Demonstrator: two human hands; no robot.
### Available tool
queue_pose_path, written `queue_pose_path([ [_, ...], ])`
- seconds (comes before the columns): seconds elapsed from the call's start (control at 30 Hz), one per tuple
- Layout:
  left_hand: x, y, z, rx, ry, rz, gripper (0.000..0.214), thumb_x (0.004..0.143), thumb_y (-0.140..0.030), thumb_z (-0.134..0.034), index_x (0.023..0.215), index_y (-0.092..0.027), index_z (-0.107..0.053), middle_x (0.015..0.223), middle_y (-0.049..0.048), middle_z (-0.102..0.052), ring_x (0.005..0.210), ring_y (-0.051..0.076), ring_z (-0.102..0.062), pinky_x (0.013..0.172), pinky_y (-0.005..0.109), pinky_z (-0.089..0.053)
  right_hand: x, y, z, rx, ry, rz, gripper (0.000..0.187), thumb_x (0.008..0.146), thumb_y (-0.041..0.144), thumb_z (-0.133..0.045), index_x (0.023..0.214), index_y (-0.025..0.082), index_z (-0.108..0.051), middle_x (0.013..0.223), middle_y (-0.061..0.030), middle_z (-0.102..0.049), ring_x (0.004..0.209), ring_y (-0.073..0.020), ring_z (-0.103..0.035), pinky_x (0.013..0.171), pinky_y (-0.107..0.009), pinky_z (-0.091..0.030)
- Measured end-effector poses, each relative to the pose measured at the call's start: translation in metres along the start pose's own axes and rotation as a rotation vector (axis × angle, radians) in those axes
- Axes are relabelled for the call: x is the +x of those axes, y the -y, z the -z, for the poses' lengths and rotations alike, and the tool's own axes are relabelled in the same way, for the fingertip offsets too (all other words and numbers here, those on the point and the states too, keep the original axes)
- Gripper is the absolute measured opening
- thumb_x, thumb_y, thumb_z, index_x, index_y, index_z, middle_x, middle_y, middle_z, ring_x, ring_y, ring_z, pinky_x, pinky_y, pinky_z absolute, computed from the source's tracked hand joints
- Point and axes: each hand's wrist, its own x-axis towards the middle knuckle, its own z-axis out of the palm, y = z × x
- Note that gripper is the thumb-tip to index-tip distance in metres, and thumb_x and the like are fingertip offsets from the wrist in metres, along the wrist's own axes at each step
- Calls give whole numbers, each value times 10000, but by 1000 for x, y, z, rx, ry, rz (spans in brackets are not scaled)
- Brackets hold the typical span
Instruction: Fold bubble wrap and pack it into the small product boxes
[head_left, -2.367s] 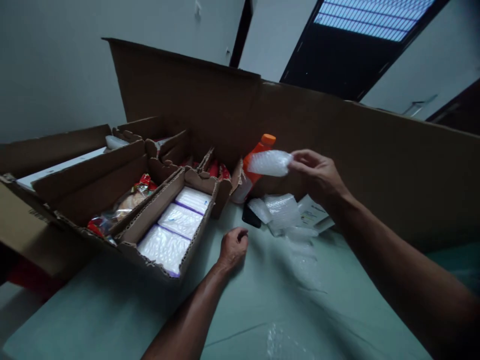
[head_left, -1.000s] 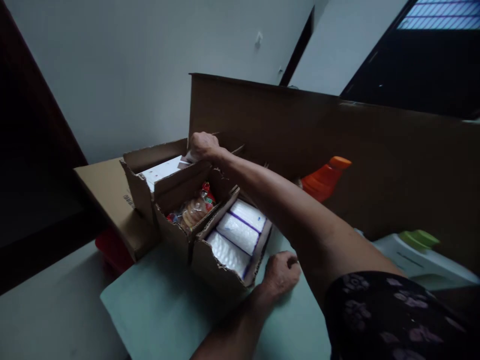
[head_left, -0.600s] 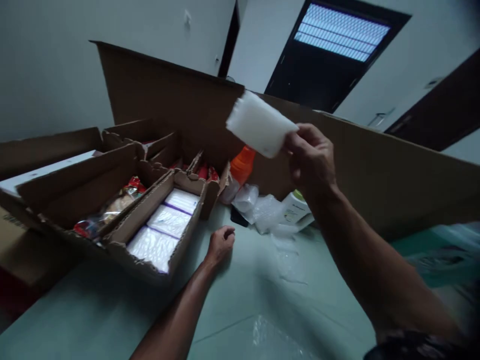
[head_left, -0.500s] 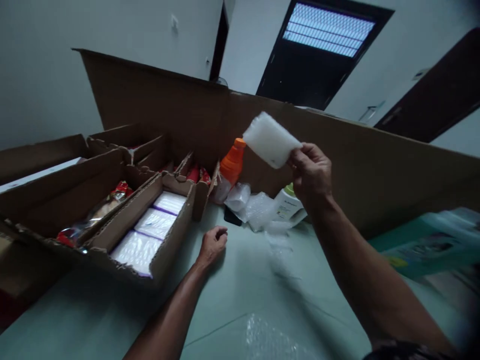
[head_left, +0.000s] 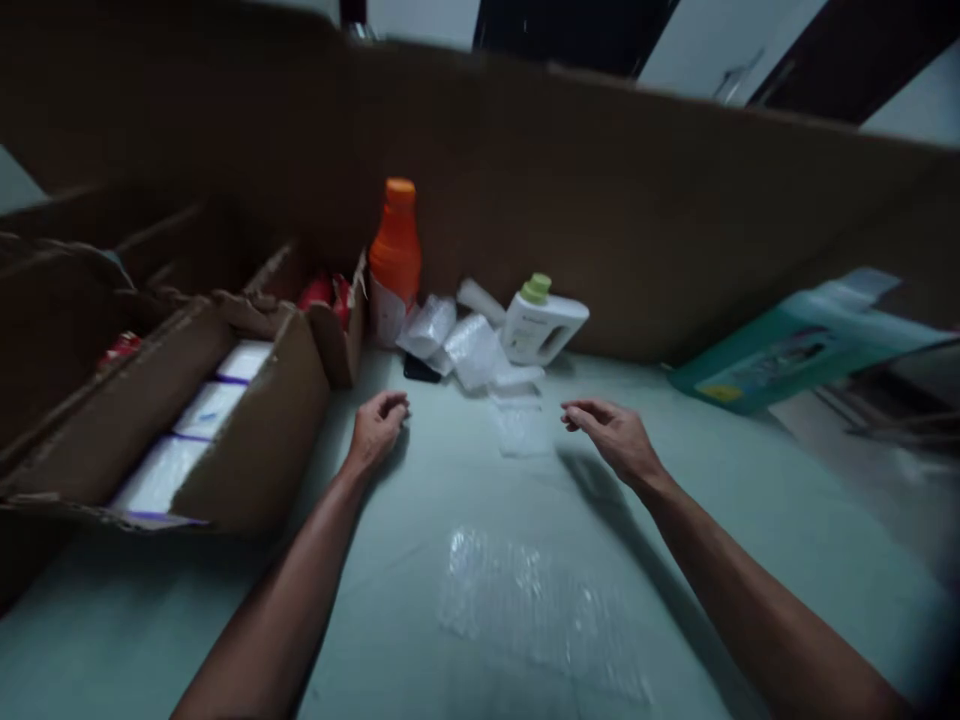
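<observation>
My left hand (head_left: 377,430) rests on the pale green tabletop (head_left: 420,500), its fingers loosely curled with nothing visible in them. A small black object (head_left: 421,370) lies just beyond it. Above the table at the right, my right hand (head_left: 613,438) is empty, its fingers loosely stretched and a little apart. Nearest to it is a flat clear plastic piece (head_left: 521,428). Behind that are crumpled bubble wrap pieces (head_left: 474,352) and a white jug with a green cap (head_left: 541,325). A clear bubble wrap sheet (head_left: 544,610) lies flat in front.
A cardboard box (head_left: 259,440) with white plastic-wrapped packs (head_left: 184,440) stands left, beside compartments holding red packets (head_left: 326,295). An orange bottle (head_left: 396,255) stands behind. A teal liquid container (head_left: 795,345) leans at the right. A cardboard wall (head_left: 637,200) runs along the back.
My right hand has come down and no longer holds the white foam sheet. I cannot make out where the sheet went. The view has tilted down; my left hand stays near the black object.
</observation>
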Motion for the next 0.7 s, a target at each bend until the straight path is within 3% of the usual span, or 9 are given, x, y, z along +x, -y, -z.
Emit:
queue_pose_path([
  [0.1,2,4,4,21,14,27,263,720,-284,-622,933,-153,-706,846,51,-739,741,160,-690,665,258,-520,-43,-16,2,-81,77,-75,279,753,438,-675,850,187,-752,769,-54,-739,726,-200,-675,733,-361,-549],
  [0.17,3,7,5,41,21,29,276,734,-285,-616,957,-147,-700,866,58,-739,750,158,-694,663,256,-522,-68,-22,3,-172,158,-52,268,805,434,-646,876,200,-755,835,-61,-757,788,-215,-690,737,-361,-550],
  [0.3,2,9,7,106,32,-12,297,754,-295,-596,985,-132,-686,887,75,-738,748,161,-703,654,261,-532,-111,-31,10,-276,295,112,244,876,405,-613,943,214,-750,980,-74,-769,923,-243,-708,855,-419,-557],
  [0.47,0,5,5,274,37,-103,306,785,-315,-549,994,-135,-682,911,91,-736,790,199,-709,704,321,-559,-156,-47,8,-384,343,318,237,910,336,-614,1077,221,-738,1215,-109,-728,1140,-293,-658,974,-518,-506],
  [0.6,-21,-11,-9,490,87,-215,291,769,-265,-560,992,-151,-707,1021,118,-720,968,269,-674,905,445,-537,-166,-51,2,-492,393,443,222,928,272,-599,1093,229,-741,1335,-113,-668,1221,-311,-603,981,-532,-479],
  [0.7,-59,-26,-29,624,258,-313,325,754,-230,-602,1050,-177,-724,1127,117,-705,1108,293,-624,1027,479,-480,-145,-49,2,-531,427,491,258,945,293,-582,1149,233,-728,1375,-110,-640,1248,-302,-581,1010,-516,-455],
])
